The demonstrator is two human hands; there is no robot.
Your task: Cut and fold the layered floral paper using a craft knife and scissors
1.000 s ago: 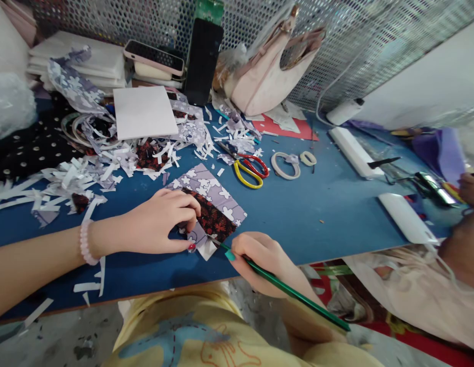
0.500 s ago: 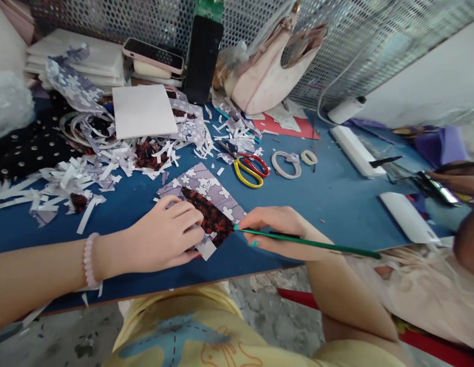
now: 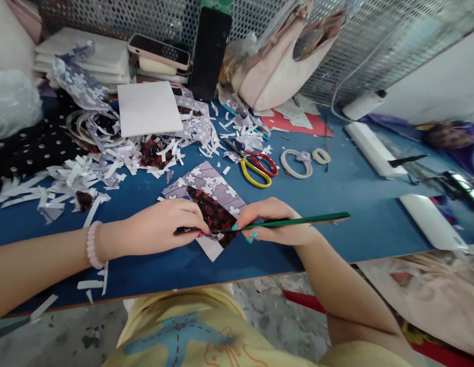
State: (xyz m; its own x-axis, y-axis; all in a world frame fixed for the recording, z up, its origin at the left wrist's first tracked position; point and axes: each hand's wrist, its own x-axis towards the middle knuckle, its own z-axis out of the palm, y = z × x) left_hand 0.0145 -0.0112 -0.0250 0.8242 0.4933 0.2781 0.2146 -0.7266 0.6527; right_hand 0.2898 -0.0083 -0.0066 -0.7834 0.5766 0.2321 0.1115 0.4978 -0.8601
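My right hand point(image 3: 277, 221) grips a slim green stick-like tool point(image 3: 298, 221). Its dark, thin end points left over a dark red-and-black patterned piece point(image 3: 214, 211). That piece lies on a lilac sheet with white flowers point(image 3: 206, 176), flat on the table, with a white corner point(image 3: 212, 251) showing at the near side. My left hand point(image 3: 179, 221) is closed, thumb and finger pinched at the left edge of the dark piece, close to the tool's tip; what is between them is too small to make out. Scissors point(image 3: 258, 168) with red and yellow handles lie beyond my right hand.
Paper and fabric scraps point(image 3: 74, 176) cover the left of the blue table point(image 3: 317, 193). A white square pad point(image 3: 149, 109), a standing phone point(image 3: 210, 56) and a pale handbag point(image 3: 275, 76) are at the back. White ring-shaped rolls point(image 3: 296, 164) and white boxes point(image 3: 374, 150) are at the right.
My left hand has shifted from lying over the sheet to a pinch at the tool's tip. The tool's far end has swung up. A co-worker's hand at the right is gone from there.
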